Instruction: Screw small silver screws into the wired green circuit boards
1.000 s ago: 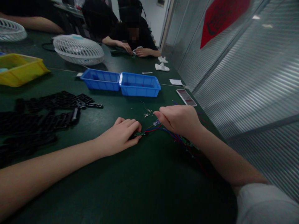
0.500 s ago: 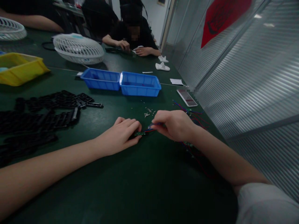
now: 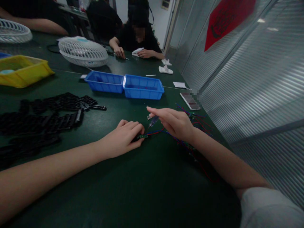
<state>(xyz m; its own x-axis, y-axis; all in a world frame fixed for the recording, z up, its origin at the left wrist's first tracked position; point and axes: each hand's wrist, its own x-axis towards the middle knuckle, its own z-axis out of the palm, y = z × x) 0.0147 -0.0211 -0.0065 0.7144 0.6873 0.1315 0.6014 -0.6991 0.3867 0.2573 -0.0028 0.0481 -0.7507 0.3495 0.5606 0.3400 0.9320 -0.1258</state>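
Note:
My left hand (image 3: 125, 134) rests on the dark green table, its fingers closed on a small green circuit board (image 3: 142, 136). Red and blue wires (image 3: 156, 131) run from the board towards the right. A screwdriver with a clear bluish handle (image 3: 154, 121) is in my right hand (image 3: 177, 122), tilted, its thin tip pointing down at the board. Whether the tip touches the board I cannot tell. Several tiny screws (image 3: 149, 117) lie just behind the screwdriver, partly hidden by my right hand. More boards with red and blue wires (image 3: 192, 148) lie under and around my right forearm.
Black plastic parts (image 3: 47, 118) are heaped at left. Two blue bins (image 3: 143, 91) stand beyond my hands, with a yellow bin (image 3: 26, 74) and a white fan (image 3: 83, 52) farther left. A phone (image 3: 190, 100) lies near the right edge. Another person (image 3: 137, 41) works across the table.
My right hand has raised its fingers and turned, so the screwdriver now stands steeper over the board. My left hand stays in place. The person opposite has moved a hand lower to the left.

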